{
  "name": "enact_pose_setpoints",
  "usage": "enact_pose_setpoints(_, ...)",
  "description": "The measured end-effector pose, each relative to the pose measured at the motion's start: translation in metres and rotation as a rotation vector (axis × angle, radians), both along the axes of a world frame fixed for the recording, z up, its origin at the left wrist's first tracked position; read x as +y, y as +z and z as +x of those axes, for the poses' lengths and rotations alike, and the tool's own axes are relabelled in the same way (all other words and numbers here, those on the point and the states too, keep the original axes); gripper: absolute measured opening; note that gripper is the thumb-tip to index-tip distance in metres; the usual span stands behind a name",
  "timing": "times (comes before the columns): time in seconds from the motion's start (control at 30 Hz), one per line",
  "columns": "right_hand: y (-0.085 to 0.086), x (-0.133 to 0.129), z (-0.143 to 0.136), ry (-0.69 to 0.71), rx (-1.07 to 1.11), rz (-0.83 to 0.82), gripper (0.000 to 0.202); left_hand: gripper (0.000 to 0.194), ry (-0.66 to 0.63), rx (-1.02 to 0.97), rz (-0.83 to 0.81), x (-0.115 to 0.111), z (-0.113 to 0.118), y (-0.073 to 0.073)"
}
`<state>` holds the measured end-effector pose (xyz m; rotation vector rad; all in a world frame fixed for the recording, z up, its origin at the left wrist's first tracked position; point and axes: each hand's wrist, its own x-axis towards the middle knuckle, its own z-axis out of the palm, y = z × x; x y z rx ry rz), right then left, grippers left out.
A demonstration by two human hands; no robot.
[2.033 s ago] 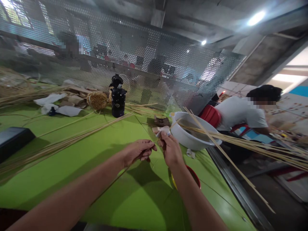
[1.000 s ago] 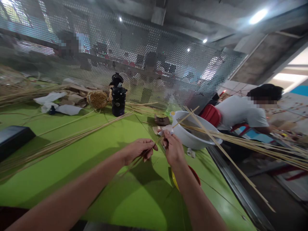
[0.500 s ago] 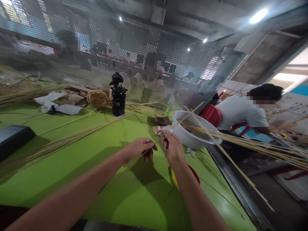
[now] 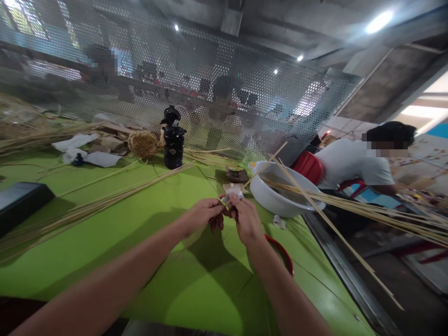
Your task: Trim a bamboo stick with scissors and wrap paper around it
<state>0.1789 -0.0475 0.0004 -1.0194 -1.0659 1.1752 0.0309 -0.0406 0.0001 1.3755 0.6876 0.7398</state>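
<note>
Thin cane strip (image 4: 261,169): you're pinching its near end between both hands, just above the green table (image 4: 140,242). From your fingers it slants up and away to the right, over the rim of the white basin (image 4: 280,198). Your left hand (image 4: 201,215) has thumb and forefinger closed on the strip. Your right hand (image 4: 245,219) meets it fingertip to fingertip, fingers clenched on the same spot, with a small whitish piece (image 4: 231,192) at the fingertips. Can't tell whether that piece is held or just lying behind them.

Around you:
- Red bowl (image 4: 285,259) on the table, partly hidden under your right forearm.
- Bundle of long canes (image 4: 367,210) lies in the basin and sticks out past the table edge to the right.
- Second cane bundle (image 4: 87,210) lies flat on the table, left of your arms.
- Dark flask (image 4: 173,140) stands upright at the far side, small woven basket (image 4: 143,143) just beside it.
- Black box (image 4: 21,198) at the left edge.
- 1 other person in a white shirt (image 4: 350,163) sits beyond the basin, well apart from your hands.
</note>
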Motion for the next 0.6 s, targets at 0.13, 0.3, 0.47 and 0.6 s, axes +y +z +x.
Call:
enact_pose_setpoints(0.13, 0.005, 0.002, 0.008, -0.095, 0.060, 0.038, 0.031, 0.029, -0.011, 0.000, -0.078, -0.003, 0.000, 0.001)
enact_pose_setpoints(0.3, -0.002, 0.001, 0.002, 0.035, 0.007, 0.013, 0.031, 0.024, 0.056, -0.054, -0.153, -0.006, -0.001, 0.001)
enact_pose_setpoints(0.47, -0.005, 0.000, -0.002, 0.075, -0.056, 0.002, 0.029, 0.024, 0.037, -0.134, -0.219, -0.004, -0.002, 0.000)
enact_pose_setpoints(0.6, -0.002, 0.000, 0.002, 0.043, -0.034, 0.022, 0.027, 0.025, 0.019, -0.079, -0.181, -0.003, -0.003, 0.000)
